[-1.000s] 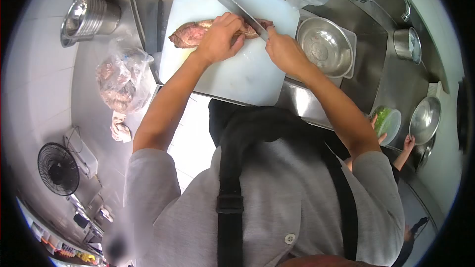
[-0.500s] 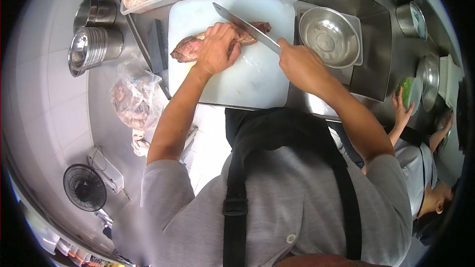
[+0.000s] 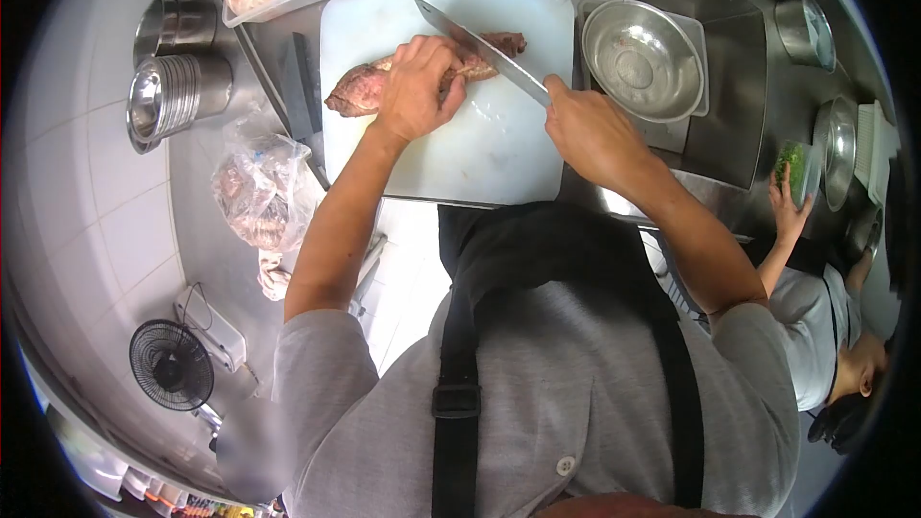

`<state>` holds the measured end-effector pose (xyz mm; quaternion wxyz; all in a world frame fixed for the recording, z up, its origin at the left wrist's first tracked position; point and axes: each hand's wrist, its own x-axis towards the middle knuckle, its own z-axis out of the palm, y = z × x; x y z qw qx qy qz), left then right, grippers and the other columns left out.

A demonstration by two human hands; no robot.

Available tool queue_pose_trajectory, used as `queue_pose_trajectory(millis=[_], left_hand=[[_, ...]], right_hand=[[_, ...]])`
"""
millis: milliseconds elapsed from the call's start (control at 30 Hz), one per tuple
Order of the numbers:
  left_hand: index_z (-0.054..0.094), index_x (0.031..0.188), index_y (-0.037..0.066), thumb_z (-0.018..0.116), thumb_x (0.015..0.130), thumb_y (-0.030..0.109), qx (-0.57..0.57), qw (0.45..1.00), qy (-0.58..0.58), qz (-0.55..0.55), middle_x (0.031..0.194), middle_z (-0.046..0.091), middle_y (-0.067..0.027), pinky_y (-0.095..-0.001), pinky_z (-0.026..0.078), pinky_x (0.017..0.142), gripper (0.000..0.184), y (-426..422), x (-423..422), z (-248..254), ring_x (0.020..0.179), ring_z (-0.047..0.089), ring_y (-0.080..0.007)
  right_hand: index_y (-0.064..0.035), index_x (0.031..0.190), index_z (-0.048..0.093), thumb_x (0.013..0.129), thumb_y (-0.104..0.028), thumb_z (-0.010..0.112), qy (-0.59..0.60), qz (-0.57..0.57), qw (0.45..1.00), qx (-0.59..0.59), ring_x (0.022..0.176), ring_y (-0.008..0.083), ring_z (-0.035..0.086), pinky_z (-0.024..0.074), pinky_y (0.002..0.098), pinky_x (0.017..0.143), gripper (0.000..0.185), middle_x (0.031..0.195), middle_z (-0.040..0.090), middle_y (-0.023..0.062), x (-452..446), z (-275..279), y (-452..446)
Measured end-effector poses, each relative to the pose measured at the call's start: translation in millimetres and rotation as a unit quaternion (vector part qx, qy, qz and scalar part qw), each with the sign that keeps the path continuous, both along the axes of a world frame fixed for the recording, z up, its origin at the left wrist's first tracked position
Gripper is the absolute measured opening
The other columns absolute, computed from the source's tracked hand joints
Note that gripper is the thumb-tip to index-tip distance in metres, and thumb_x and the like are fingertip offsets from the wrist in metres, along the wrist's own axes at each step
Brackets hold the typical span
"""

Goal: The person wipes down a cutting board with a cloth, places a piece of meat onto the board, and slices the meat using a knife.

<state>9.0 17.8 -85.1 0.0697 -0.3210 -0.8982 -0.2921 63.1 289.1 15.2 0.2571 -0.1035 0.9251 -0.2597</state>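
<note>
Meat in left hand's grip, knife in right hand, steel bowl and plastic bag beside board

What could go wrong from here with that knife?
The left hand grips the meat close beside the knife, so a slip might cut it. The meat's far end, beyond the blade, is unheld and could shift on the cutting board. The right hand could also bump the nearby metal bowl.
</note>
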Motion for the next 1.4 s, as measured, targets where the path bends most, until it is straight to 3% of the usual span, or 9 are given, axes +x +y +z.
queue_pose_trajectory(millis=[233,400,500,567,700,867,1033,1233,1400], left_hand=[[0.063,0.099,0.008,0.073,0.082,0.01,0.006,1.0,0.0,0.003,0.114,0.067,-0.0093,-0.0452,0.045,0.091,0.02,1.1,-1.8,2.3,0.108,0.06,-0.0324],[0.064,0.099,0.005,0.074,0.083,0.008,0.018,1.0,-0.012,-0.003,0.115,0.068,-0.0175,-0.0472,0.048,0.091,0.02,0.1,-2.4,2.8,0.107,0.062,-0.0388],[0.063,0.098,0.004,0.074,0.082,0.007,0.027,1.0,-0.002,0.001,0.114,0.068,-0.018,-0.0478,0.049,0.09,0.02,-0.6,-4.7,-0.3,0.106,0.062,-0.0403],[0.063,0.098,0.005,0.074,0.082,0.008,0.031,0.999,-0.007,-0.003,0.113,0.068,-0.0169,-0.0475,0.048,0.091,0.019,1.2,0.2,-3.2,0.106,0.062,-0.0394],[0.064,0.097,0.005,0.075,0.08,0.009,0.028,1.0,-0.014,0.0,0.108,0.067,-0.0155,-0.0468,0.047,0.091,0.02,-1.1,0.8,-2.0,0.104,0.061,-0.0377],[0.064,0.098,0.005,0.074,0.079,0.006,0.044,0.999,0.011,-0.018,0.103,0.064,-0.0154,-0.0477,0.048,0.088,0.021,-4.0,1.6,-11.6,0.098,0.059,-0.0389],[0.064,0.099,0.004,0.072,0.079,0.004,0.039,0.999,0.006,-0.014,0.102,0.063,-0.0159,-0.0486,0.047,0.087,0.021,0.4,2.6,-4.0,0.096,0.058,-0.0392],[0.064,0.1,0.004,0.072,0.08,0.005,0.033,0.999,0.0,-0.012,0.107,0.065,-0.0168,-0.0487,0.048,0.089,0.022,1.1,3.0,-7.1,0.098,0.059,-0.0388],[0.063,0.099,0.005,0.073,0.081,0.005,0.045,0.998,0.027,-0.015,0.111,0.066,-0.0165,-0.0484,0.048,0.09,0.02,3.0,2.2,-7.1,0.1,0.059,-0.0384]], right_hand=[[0.0074,0.114,0.057,0.097,-0.003,0.049,0.006,0.015,1.0,0.009,0.085,0.052,0.071,0.0527,0.0622,0.083,0.022,0.083,0.07,0.0321,1.3,7.4,5.7],[0.0062,0.114,0.056,0.098,-0.004,0.05,-0.021,0.022,0.999,0.04,0.086,0.0512,0.072,0.0546,0.061,0.082,0.02,0.083,0.07,0.0315,-0.4,9.1,2.9],[0.005,0.116,0.056,0.098,-0.004,0.05,-0.003,0.023,1.0,0.012,0.087,0.0505,0.072,0.0554,0.061,0.081,0.021,0.085,0.071,0.0311,-12.9,-16.3,-13.2],[0.0046,0.121,0.055,0.1,-0.009,0.052,0.032,0.03,0.999,-0.018,0.083,0.0506,0.071,0.0547,0.061,0.079,0.025,0.083,0.071,0.0297,-21.9,-67.0,-24.0],[0.0025,0.12,0.055,0.1,-0.009,0.051,0.026,0.031,0.999,-0.026,0.09,0.0485,0.074,0.0573,0.0595,0.081,0.023,0.092,0.073,0.0288,-30.1,-60.5,-32.5],[0.0016,0.118,0.054,0.1,-0.007,0.052,0.112,0.021,0.993,-0.015,0.085,0.0444,0.075,0.0592,0.056,0.077,0.02,0.094,0.073,0.0246,2.4,-85.9,-40.6],[0.0034,0.123,0.053,0.1,-0.006,0.051,0.071,-0.009,0.996,-0.056,0.088,0.0456,0.074,0.0592,0.0549,0.078,0.025,0.101,0.073,0.0266,2.6,-77.8,-40.1],[0.0029,0.134,0.053,0.101,-0.01,0.054,0.057,-0.031,0.984,-0.168,0.092,0.0508,0.07,0.0529,0.0612,0.083,0.035,0.1,0.072,0.0282,-2.4,-78.3,-25.6],[0.003,0.119,0.061,0.098,-0.006,0.054,0.062,-0.017,0.985,-0.162,0.093,0.0492,0.071,0.0535,0.0608,0.085,0.024,0.095,0.073,0.028,-12.3,-68.4,-9.5]])
